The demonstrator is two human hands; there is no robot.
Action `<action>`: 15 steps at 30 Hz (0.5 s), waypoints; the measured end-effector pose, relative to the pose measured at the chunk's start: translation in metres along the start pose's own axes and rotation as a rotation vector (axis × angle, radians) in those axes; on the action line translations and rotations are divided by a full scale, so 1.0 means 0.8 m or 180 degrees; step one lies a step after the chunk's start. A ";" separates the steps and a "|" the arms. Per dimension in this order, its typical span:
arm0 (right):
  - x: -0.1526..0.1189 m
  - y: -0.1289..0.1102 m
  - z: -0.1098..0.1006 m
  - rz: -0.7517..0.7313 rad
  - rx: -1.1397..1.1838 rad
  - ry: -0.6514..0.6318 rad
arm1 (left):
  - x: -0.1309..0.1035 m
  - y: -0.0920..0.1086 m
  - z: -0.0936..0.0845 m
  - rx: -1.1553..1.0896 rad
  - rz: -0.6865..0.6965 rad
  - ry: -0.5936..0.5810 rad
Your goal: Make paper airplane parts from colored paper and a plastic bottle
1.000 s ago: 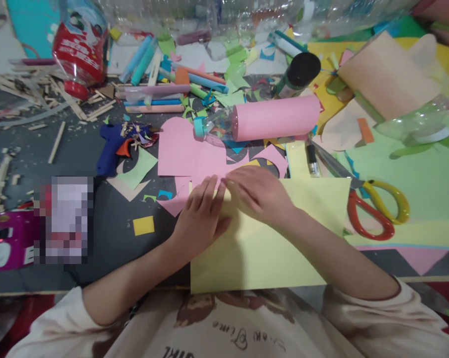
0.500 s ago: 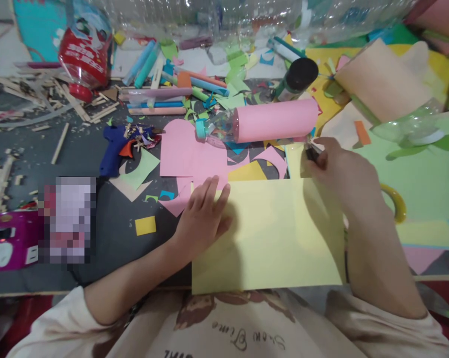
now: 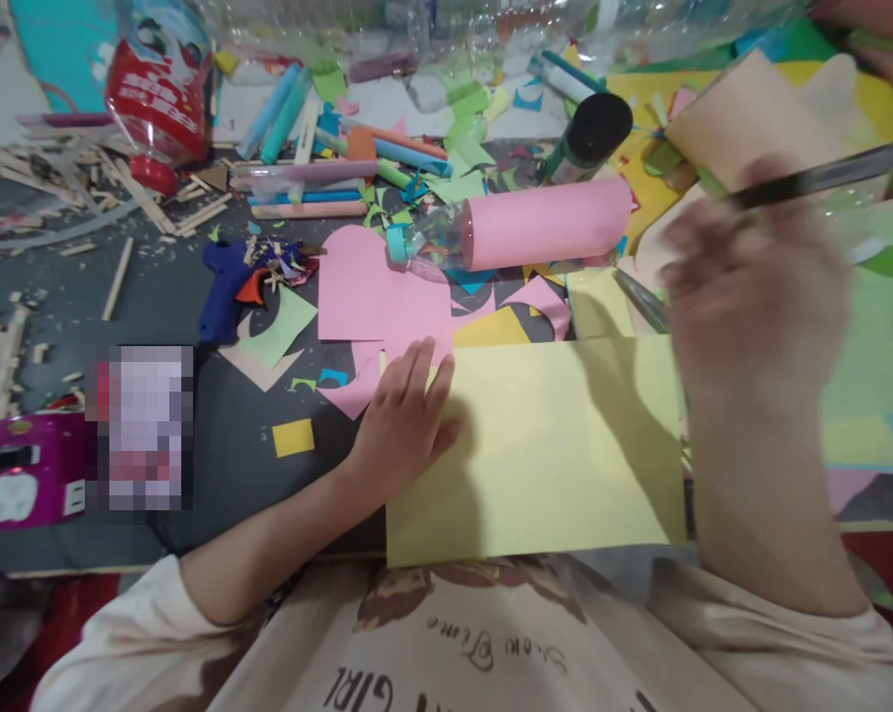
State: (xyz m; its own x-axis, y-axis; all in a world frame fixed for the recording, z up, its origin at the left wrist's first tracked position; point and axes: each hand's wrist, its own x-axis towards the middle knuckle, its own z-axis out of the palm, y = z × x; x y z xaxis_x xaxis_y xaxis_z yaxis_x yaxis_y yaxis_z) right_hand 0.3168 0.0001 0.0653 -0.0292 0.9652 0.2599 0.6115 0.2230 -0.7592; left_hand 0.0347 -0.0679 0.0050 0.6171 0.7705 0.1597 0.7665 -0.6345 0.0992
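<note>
Wears a pale shirt (image 3: 305, 638) at the bottom of the frame, printed with a readable "GIRL" in capitals and "Time" in script, next to a word too soft to make out surely. Has a pale yellow sheet (image 3: 542, 455) lying flat at lower centre, straight-edged, matte, crossed by soft shadows. Rests the left hand (image 3: 401, 420), open and palm down, over its upper-left corner, reaching onto pink paper (image 3: 423, 307). Grips a slim pen-like tool (image 3: 824, 180), dark and greyish, in the raised, blurred right hand (image 3: 758, 287) at right. Has a pixelated, unreadable screen (image 3: 145, 425) at left, a pink-wrapped bottle (image 3: 550, 222) at upper centre, and a red-labelled bottle (image 3: 156, 109) at upper left, bearing white characters too blurred to read.
</note>
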 end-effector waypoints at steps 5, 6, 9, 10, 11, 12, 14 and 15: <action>-0.021 -0.041 0.090 0.1160 0.2288 -0.0745 | 0.002 0.000 -0.003 0.0149 0.0085 0.0044; -0.024 -0.043 0.103 0.1184 0.2450 -0.0942 | 0.002 0.000 -0.003 0.0166 0.0083 0.0045; -0.031 -0.038 0.124 0.1197 0.2732 -0.0986 | 0.002 0.000 -0.003 0.0158 0.0051 0.0009; -0.031 -0.034 0.125 0.1142 0.2678 -0.0917 | 0.002 0.000 -0.003 0.0147 0.0046 -0.0006; -0.031 -0.030 0.124 0.1067 0.2550 -0.0864 | 0.002 0.000 -0.003 0.0130 0.0039 -0.0013; -0.031 -0.027 0.123 0.0995 0.2382 -0.0828 | 0.002 0.000 -0.003 0.0105 0.0026 -0.0016; -0.029 -0.022 0.119 0.0920 0.2073 -0.0835 | 0.002 0.000 -0.003 0.0048 -0.0007 -0.0035; -0.027 -0.021 0.117 0.0916 0.1970 -0.0865 | 0.002 0.001 -0.003 0.0028 -0.0020 -0.0048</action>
State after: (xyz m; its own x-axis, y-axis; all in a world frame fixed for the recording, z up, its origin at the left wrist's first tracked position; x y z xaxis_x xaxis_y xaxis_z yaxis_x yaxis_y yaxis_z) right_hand 0.2329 -0.0119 0.0164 -0.1789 0.9791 -0.0965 0.0684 -0.0855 -0.9940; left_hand 0.0357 -0.0672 0.0077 0.6149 0.7753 0.1443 0.7719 -0.6292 0.0915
